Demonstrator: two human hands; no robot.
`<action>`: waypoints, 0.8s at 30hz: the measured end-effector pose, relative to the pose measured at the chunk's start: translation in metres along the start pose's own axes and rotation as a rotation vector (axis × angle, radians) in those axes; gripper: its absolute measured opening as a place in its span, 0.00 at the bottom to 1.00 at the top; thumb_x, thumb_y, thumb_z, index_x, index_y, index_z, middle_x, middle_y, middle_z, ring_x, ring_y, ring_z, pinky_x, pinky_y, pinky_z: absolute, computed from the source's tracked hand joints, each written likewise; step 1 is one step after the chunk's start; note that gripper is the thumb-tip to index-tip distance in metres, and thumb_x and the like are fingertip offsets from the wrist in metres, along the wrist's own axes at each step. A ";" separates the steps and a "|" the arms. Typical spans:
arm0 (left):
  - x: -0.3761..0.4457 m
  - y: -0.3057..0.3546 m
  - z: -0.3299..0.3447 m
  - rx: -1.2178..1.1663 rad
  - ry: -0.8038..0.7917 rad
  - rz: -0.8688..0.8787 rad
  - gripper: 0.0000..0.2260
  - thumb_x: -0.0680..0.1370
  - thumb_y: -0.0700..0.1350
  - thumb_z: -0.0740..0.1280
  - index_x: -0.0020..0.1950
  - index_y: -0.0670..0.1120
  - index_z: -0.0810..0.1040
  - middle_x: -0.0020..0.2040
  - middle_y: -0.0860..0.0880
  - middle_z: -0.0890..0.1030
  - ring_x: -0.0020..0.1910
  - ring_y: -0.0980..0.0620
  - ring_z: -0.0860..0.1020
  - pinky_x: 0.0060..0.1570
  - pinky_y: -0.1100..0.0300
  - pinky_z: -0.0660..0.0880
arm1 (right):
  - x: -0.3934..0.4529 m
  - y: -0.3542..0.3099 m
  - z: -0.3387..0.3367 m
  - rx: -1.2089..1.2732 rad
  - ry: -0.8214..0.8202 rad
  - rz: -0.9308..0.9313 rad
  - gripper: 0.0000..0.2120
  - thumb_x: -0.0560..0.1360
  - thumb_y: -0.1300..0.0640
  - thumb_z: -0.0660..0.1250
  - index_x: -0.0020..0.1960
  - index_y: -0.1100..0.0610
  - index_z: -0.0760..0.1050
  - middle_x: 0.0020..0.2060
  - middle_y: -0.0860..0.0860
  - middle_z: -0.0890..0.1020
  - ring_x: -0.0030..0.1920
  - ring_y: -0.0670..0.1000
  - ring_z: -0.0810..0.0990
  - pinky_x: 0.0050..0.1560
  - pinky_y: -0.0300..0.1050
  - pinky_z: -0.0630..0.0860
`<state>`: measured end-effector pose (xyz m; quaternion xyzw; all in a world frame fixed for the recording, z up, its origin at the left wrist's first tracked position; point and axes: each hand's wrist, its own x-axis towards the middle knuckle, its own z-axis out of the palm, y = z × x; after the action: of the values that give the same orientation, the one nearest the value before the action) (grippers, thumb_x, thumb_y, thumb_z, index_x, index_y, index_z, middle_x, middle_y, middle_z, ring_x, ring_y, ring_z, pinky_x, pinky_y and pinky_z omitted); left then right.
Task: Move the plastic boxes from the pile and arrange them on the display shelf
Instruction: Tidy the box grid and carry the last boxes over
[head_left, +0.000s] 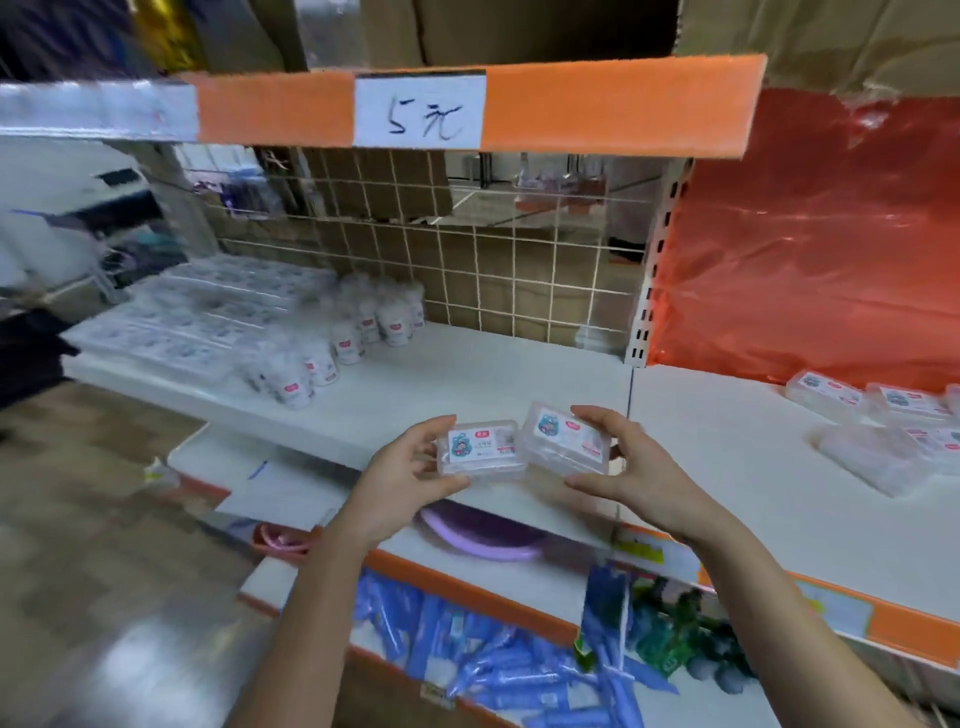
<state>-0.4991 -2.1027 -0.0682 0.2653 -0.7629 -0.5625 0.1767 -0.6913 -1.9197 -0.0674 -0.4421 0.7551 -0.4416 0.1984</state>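
My left hand (402, 470) grips a small clear plastic box (480, 451) with a cartoon label, thumb below and fingers over its top. Beside it, my right hand (626, 470) holds a second clear box (563, 439) the same way, tilted a little. The two boxes touch side by side just above the front part of the white display shelf (467, 384). A pile of the same clear boxes (893, 431) lies on the shelf at the far right.
Small white jars (343, 343) and flat clear trays (208, 317) fill the shelf's left part. A wire grid (467, 260) backs the shelf, with an orange price strip (467, 106) overhead. Blue packets (467, 649) lie on the lower shelf.
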 end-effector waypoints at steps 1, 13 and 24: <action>-0.007 -0.005 -0.019 0.005 0.022 -0.007 0.26 0.72 0.33 0.72 0.64 0.55 0.71 0.56 0.51 0.79 0.52 0.57 0.80 0.53 0.66 0.76 | 0.006 -0.010 0.015 -0.033 -0.027 -0.018 0.31 0.69 0.58 0.74 0.66 0.44 0.64 0.55 0.45 0.72 0.57 0.48 0.71 0.57 0.34 0.66; -0.076 -0.054 -0.234 0.248 0.233 -0.074 0.25 0.71 0.37 0.74 0.60 0.57 0.69 0.53 0.57 0.76 0.51 0.60 0.77 0.47 0.70 0.74 | 0.079 -0.132 0.187 -0.251 -0.250 -0.351 0.33 0.62 0.48 0.71 0.65 0.59 0.70 0.55 0.53 0.69 0.53 0.34 0.67 0.56 0.20 0.59; -0.033 -0.085 -0.363 0.424 0.239 -0.061 0.29 0.72 0.38 0.73 0.69 0.47 0.65 0.60 0.52 0.70 0.57 0.55 0.73 0.52 0.64 0.76 | 0.176 -0.181 0.277 -0.355 -0.214 -0.398 0.34 0.65 0.57 0.78 0.68 0.57 0.69 0.54 0.49 0.67 0.53 0.47 0.68 0.51 0.22 0.59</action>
<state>-0.2490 -2.3798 -0.0372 0.3840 -0.8293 -0.3594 0.1888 -0.5048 -2.2434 -0.0461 -0.6534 0.6938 -0.2837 0.1058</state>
